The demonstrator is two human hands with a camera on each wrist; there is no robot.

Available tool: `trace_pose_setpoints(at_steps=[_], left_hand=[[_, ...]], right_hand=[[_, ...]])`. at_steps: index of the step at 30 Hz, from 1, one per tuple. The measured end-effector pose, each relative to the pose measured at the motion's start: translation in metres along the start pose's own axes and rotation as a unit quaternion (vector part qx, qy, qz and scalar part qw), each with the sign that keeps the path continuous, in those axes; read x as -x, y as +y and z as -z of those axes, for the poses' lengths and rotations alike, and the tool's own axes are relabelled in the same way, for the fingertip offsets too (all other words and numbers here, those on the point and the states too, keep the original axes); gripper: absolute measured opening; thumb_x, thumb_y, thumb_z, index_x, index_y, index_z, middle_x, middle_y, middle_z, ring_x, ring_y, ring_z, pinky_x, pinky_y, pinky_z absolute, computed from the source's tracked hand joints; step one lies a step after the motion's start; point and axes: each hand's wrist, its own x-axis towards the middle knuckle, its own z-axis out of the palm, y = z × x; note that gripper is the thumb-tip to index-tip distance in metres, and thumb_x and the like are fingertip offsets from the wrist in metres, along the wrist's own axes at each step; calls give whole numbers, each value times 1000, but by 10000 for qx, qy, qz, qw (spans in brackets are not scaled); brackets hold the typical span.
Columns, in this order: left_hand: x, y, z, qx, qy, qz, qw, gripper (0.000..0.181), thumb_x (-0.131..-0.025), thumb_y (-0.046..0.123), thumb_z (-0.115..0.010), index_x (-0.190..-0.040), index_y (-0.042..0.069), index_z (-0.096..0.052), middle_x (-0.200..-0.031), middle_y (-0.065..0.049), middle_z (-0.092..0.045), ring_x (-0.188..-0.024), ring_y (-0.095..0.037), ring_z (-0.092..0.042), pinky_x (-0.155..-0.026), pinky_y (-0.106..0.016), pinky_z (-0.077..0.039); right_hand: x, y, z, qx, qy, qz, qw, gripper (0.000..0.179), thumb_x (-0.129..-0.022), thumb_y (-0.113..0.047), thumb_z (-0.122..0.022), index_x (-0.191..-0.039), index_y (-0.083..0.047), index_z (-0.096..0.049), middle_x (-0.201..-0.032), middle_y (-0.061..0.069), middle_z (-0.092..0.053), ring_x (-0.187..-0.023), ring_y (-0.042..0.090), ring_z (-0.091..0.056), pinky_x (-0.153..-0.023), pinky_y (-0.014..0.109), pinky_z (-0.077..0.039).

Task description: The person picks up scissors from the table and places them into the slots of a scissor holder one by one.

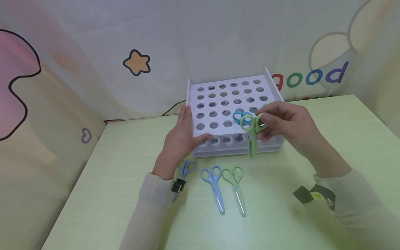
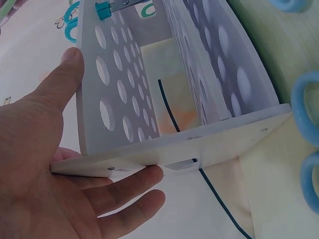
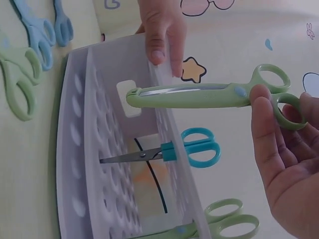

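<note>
In the head view my right hand pinches green scissors by one handle loop, blades pointing down, over the front of a white rack with rows of round holes. The right wrist view shows these scissors apart from the rack. My left hand rests on the rack's left side, thumb at its front edge and fingers fairly straight along the side panel. Teal scissors stand in a hole, blades down through the rack. Another green pair is also in it, mostly behind my right hand in the head view.
Blue scissors and green scissors lie in front of the rack on the pale table. More blue scissors lie partly behind my left wrist. A printed cloth stands behind the rack.
</note>
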Motion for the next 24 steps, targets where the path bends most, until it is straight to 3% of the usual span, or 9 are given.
trace_pose_setpoints(at_steps=[11, 19, 24], left_hand=[[0, 2, 1, 20, -24, 50, 10000, 120, -84, 59, -75, -163, 9, -1, -169, -6, 3, -101, -27, -58, -65, -34, -46], [0, 2, 0, 9, -41, 97, 9999, 120, -83, 60, -75, -163, 9, -1, -169, -5, 4, -100, -27, -58, -63, -33, -45], [-1, 2, 0, -3, -29, 92, 10000, 120, -83, 60, -75, -163, 9, -1, -169, -6, 3, -102, -27, -57, -65, -33, -46]], right_hand=[[-13, -9, -13, -7, 193, 353, 9992, 12, -100, 0, -61, -107, 5, -70, -92, 16, -70, -68, 26, -72, -67, 31, -57], [-21, -16, -22, 431, 403, 338, 9977, 14, -100, -6, -64, -111, -7, -72, -95, 16, -68, -72, 26, -73, -71, 31, -57], [-26, -18, -28, 80, 524, 473, 9975, 14, -100, -5, -64, -111, -5, -72, -92, 18, -67, -70, 27, -73, -71, 33, -57]])
